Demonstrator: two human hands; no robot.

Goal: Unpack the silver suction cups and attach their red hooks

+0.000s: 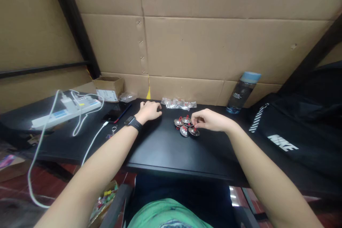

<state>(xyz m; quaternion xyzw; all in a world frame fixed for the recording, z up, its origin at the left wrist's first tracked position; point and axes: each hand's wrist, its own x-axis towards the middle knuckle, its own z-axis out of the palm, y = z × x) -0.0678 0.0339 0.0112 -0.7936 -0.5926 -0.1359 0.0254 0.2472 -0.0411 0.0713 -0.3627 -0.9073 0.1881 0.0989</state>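
Several small metal finger cymbals [184,131] with red loops lie in a cluster on the black table [160,151]. My right hand [207,119] is at the right side of the cluster. Its thumb and forefinger are pinched by the red loop of a finger cymbal [194,132], and the fingertips partly cover that spot. To the left of the cymbals, my left hand [150,110] rests on the table, thumb apart from the slightly bent fingers, holding nothing. A dark watch [133,123] is on the left wrist.
Clear plastic packets [179,104] lie along the cardboard wall [184,50]. A water bottle [243,92] and a black bag [299,131] stand on the right. Leftward are a phone [112,115], a white power strip [66,113] with cables, and a small cardboard box [108,87].
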